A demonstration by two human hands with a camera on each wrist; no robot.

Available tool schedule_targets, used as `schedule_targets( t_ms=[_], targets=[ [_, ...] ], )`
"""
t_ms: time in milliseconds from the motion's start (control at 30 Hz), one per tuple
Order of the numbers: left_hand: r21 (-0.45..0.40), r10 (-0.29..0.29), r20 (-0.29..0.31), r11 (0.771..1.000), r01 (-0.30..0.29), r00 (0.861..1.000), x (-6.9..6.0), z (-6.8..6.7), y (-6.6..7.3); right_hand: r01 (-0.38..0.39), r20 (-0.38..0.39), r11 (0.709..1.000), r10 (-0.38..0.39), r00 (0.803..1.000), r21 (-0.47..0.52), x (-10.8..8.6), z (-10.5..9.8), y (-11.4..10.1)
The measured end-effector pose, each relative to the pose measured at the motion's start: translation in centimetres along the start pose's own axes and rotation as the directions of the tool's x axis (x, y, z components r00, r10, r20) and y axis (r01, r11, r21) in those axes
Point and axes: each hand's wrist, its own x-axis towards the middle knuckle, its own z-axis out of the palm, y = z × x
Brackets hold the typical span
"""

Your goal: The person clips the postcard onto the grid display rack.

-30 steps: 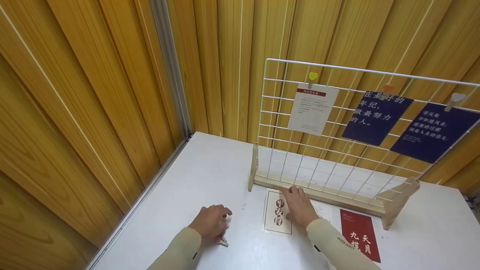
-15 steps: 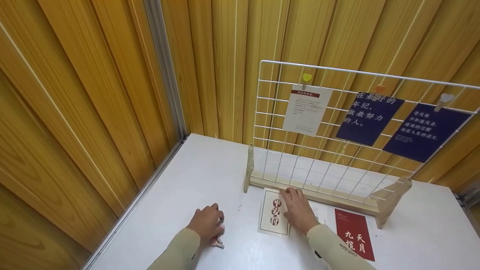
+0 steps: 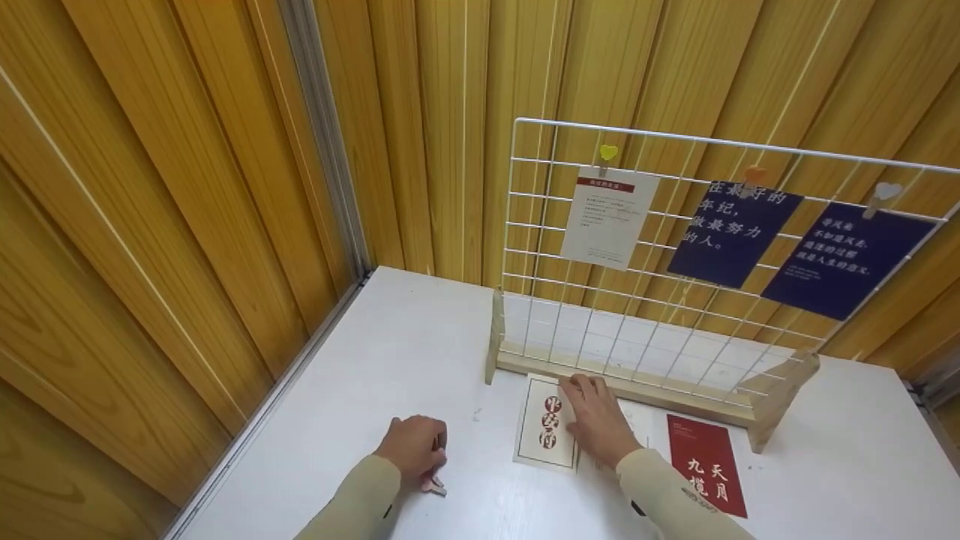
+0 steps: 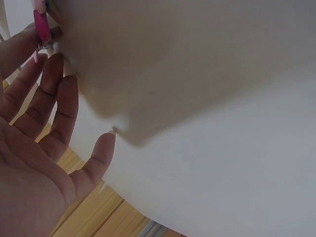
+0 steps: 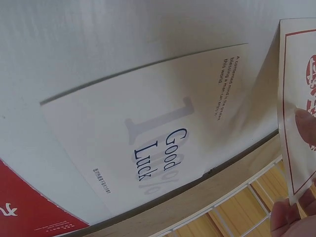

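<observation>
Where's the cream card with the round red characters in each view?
Head: the cream card is low, just right of centre, at the right hand.
Left wrist: not in it.
Right wrist: at the right edge, cut off by the frame.
Landmark shared by head and right wrist: red card, lower right in head, bottom-left corner in right wrist.

A cream card (image 3: pixel 550 424) with three red roundels inside a thin border was raised aslant off the worktop (image 3: pixel 420 337); a small pink-and-wood clip (image 4: pixel 42 27) was nearer the worktop's left edge.
</observation>
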Motion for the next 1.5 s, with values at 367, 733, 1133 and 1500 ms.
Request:
schedule_targets(
  t_ms=[367,733,1133,1500],
  targets=[
    [-0.164,-0.059,0.031,0.984,0.064,0.998,0.7,-1.2,0.5,0.041,-0.044,0.999,-0.04,0.998,0.005,0.0,0.0,-0.1],
    [-0.212,-0.056,0.008,0.976,0.057,0.998,1.4,-1.6,1.5,0.059,-0.106,0.998,-0.056,0.993,0.026,0.5,-1.2,-0.2],
    [-0.24,0.043,0.02,0.97,-0.037,0.999,1.6,-1.8,1.4,0.09,-0.179,0.995,-0.08,0.981,0.047,1.3,-1.9,-0.5],
    [-0.279,0.038,0.038,0.96,-0.025,0.999,1.8,-2.4,1.7,0.075,-0.185,0.993,-0.058,0.981,0.089,1.8,-2.9,-0.4]
  ],
)
